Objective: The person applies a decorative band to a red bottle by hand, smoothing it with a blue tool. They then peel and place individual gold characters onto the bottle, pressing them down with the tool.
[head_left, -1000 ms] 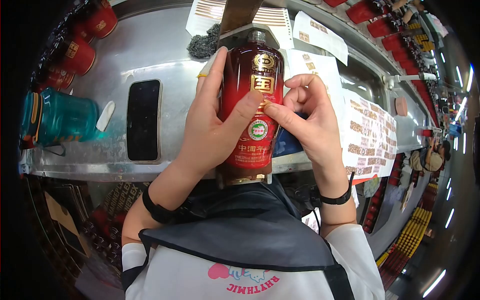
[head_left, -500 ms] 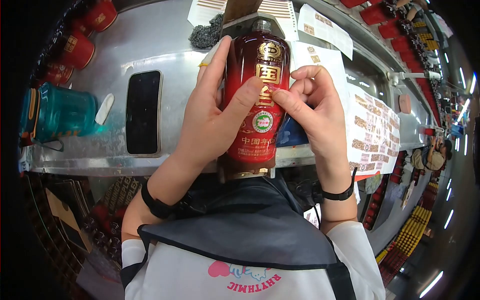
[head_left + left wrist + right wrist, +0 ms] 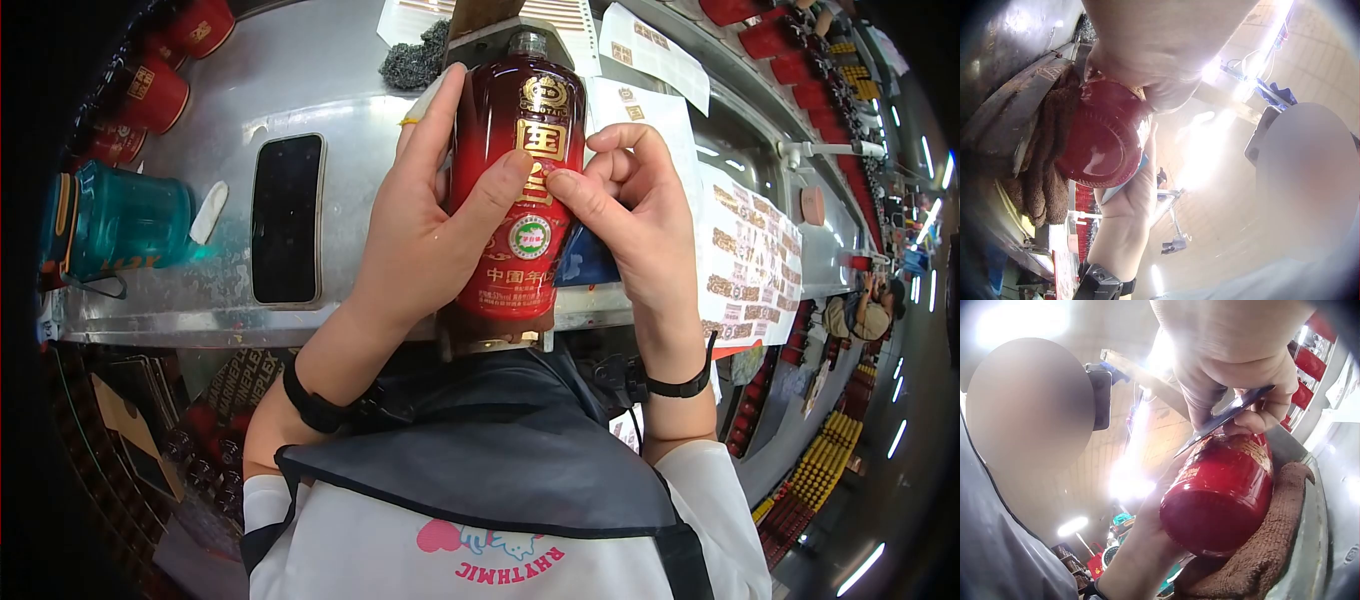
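Note:
A red glass bottle (image 3: 500, 255) with gold characters and a round white-green seal lies on its back, neck pointing away, base toward the apron. My left hand (image 3: 440, 215) grips it from the left, its thumb pressing on the lower gold character (image 3: 535, 182). From the right, my right hand (image 3: 640, 205) sets its thumb tip at that character's edge. A thin flat blue card (image 3: 585, 258) is held in the right hand's curled fingers; its dark edge shows in the right wrist view. Under the bottle is a brown towel (image 3: 1272, 531).
A phone (image 3: 287, 220) lies on the metal table, beside a teal jug (image 3: 130, 220) and a white stick (image 3: 209, 212). Steel wool (image 3: 415, 58) sits behind the left hand. Sheets of gold stickers (image 3: 750, 260) spread at right. Red containers (image 3: 155, 95) stand at far left.
The bottle and both hands shift slightly up and to the right in the head view. Both thumbs stay on the gold lettering, and the left hand keeps its grip.

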A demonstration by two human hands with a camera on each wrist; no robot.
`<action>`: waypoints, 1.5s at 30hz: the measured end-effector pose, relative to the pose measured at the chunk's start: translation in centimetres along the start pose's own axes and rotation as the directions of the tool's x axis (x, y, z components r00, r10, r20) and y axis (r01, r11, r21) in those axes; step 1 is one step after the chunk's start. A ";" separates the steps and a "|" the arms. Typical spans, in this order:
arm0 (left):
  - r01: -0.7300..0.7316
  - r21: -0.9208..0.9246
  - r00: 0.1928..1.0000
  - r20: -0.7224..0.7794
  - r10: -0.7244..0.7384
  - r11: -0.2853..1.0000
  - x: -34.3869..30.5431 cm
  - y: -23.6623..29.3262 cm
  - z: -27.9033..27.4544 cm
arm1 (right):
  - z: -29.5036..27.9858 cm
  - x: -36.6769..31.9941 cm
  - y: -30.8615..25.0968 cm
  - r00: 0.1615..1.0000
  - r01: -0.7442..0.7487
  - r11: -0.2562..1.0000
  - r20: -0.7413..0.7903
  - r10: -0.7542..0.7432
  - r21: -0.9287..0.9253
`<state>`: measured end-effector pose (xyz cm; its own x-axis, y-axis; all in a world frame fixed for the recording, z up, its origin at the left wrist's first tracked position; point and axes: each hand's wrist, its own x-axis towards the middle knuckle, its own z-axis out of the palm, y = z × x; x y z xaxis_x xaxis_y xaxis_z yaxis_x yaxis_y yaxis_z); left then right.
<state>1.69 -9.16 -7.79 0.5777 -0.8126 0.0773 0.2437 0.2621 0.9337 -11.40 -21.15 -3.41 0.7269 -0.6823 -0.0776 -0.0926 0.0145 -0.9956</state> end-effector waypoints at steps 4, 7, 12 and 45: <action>0.002 0.012 1.000 0.009 -0.002 1.000 -0.1 0.0 -0.1 | 0.0 0.0 -0.1 1.000 -0.007 1.000 -0.002 0.007 0.015; -0.015 0.013 1.000 0.017 0.015 1.000 -0.1 -0.2 -0.2 | 0.0 0.0 0.0 1.000 -0.008 1.000 0.003 0.008 0.023; -0.018 -0.012 0.999 0.030 0.019 1.000 -0.2 0.1 0.0 | 0.0 0.0 0.0 1.000 -0.015 0.999 0.002 0.015 0.032; 0.007 -0.129 1.000 0.013 -0.005 0.992 0.0 0.0 -0.1 | 0.0 0.2 0.1 1.000 0.028 1.000 0.013 -0.028 -0.001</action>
<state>1.72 -9.08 -7.77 0.5667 -0.8203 0.0770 0.3460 0.3218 0.8813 -11.26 -21.33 -3.57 0.7380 -0.6729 -0.0508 -0.0735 -0.0054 -0.9973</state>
